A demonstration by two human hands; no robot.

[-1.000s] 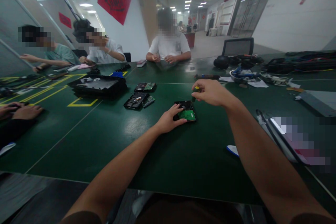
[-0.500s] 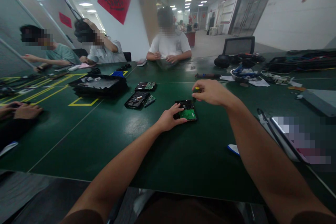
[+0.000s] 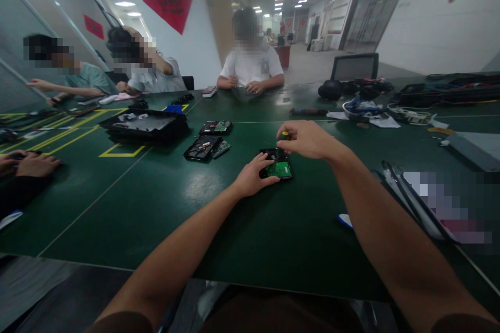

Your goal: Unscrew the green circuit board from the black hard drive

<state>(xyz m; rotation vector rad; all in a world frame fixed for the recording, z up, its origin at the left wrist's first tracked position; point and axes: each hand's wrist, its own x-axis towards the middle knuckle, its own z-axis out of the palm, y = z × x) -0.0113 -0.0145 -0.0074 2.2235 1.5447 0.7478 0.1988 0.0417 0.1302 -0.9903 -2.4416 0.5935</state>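
Note:
A hard drive (image 3: 279, 169) with a green circuit board lies flat on the table in front of me. My left hand (image 3: 253, 176) steadies it from the left, the fingers over its far part and the thumb along the near edge. Above the drive's far end, my right hand (image 3: 307, 139) grips the yellow-topped handle of a screwdriver (image 3: 285, 136). The screwdriver stands roughly upright; its tip is too small to make out against the drive. To the left lie a second hard drive (image 3: 203, 148), a loose circuit board (image 3: 222, 149) and another drive (image 3: 215, 127).
A black tray (image 3: 144, 126) stands on the green table (image 3: 156, 208) at the left. Cables and a bowl (image 3: 363, 109) sit at the back right, beside a grey metal box (image 3: 474, 148). Three people sit across the table; another person's hands (image 3: 35, 163) rest at the left edge.
My right hand has moved slightly left with the screwdriver, over the drive's far part. The left hand stays on the drive. My view has shifted a little.

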